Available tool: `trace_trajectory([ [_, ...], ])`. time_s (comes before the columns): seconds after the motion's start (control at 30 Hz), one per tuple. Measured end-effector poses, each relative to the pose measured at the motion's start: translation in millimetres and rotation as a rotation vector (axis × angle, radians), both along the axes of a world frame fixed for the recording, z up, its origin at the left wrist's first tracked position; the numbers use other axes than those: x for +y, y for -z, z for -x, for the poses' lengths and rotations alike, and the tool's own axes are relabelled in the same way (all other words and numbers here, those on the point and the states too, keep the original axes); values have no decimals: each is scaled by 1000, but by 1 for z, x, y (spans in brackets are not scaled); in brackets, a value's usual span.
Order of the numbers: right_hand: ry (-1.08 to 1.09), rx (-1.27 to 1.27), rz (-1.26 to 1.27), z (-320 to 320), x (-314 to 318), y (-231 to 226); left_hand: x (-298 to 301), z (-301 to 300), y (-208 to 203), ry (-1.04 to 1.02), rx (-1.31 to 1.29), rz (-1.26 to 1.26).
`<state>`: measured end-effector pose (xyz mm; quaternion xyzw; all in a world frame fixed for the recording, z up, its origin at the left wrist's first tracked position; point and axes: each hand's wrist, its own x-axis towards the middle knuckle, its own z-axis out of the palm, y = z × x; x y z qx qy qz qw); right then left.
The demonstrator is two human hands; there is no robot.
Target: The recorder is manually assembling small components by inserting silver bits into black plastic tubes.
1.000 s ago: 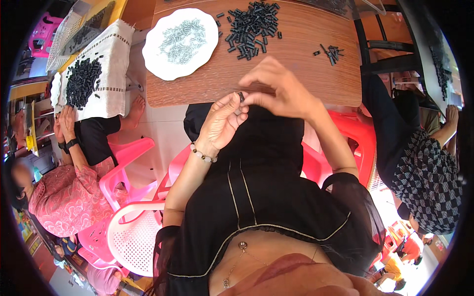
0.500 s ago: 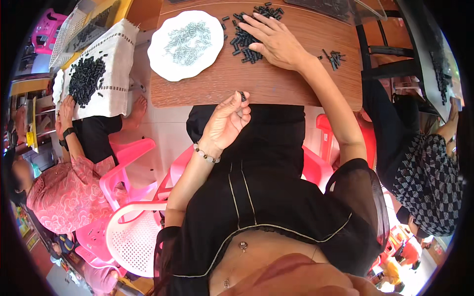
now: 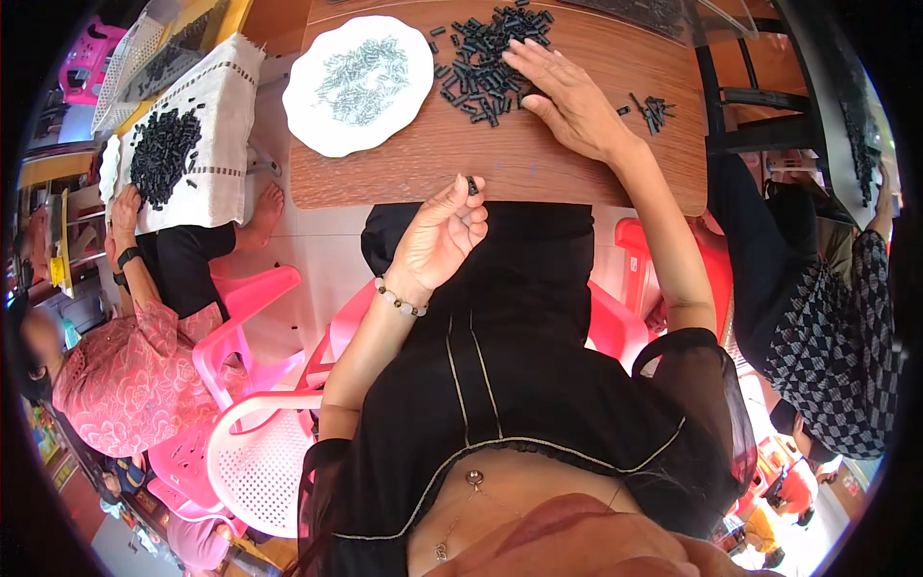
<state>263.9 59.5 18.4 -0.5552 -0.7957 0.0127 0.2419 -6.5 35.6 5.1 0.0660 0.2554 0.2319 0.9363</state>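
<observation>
Between the thumb and index finger of my left hand [image 3: 444, 229] is a small black cylindrical piece [image 3: 472, 187], held just off the near edge of the wooden table [image 3: 413, 178]. My right hand [image 3: 569, 101] rests with fingers stretched at the right side of a loose pile of black cylindrical pieces [image 3: 486, 72]. It seems to hold nothing. Left of the pile, a white scalloped plate [image 3: 310, 120] bears many small clear or silvery parts [image 3: 363, 82], too fine to name. A small heap of dark, thin pieces [image 3: 654, 113] lies right of my right hand.
A person [image 3: 139, 375] at the left works by a white cloth [image 3: 226, 115] bearing black pieces [image 3: 165, 154]. Another person [image 3: 827, 337] sits at the right. Pink plastic chairs [image 3: 260, 462] stand behind at the left. A clear tray [image 3: 716, 24] sits at the table's far right.
My right hand has slid right and a little nearer, off the top of the black pile, uncovering more of it. My left hand keeps its pinch on the black piece.
</observation>
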Motion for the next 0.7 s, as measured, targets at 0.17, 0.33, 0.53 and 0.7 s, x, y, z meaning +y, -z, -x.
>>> trace_trajectory([
  [0.17,24,261,-69,-13,-1,-8,-1,-1,-2,-18,19,-1],
  [0.33,-47,55,-58,-8,-4,-18,-1,0,2,-12,12,24],
  [0.53,-46,-136,-47,2,-13,-4,-2,-3,0,-20,25,8],
  [0.7,13,-97,-72,-7,-21,-3,-1,-2,0,-17,26,19],
])
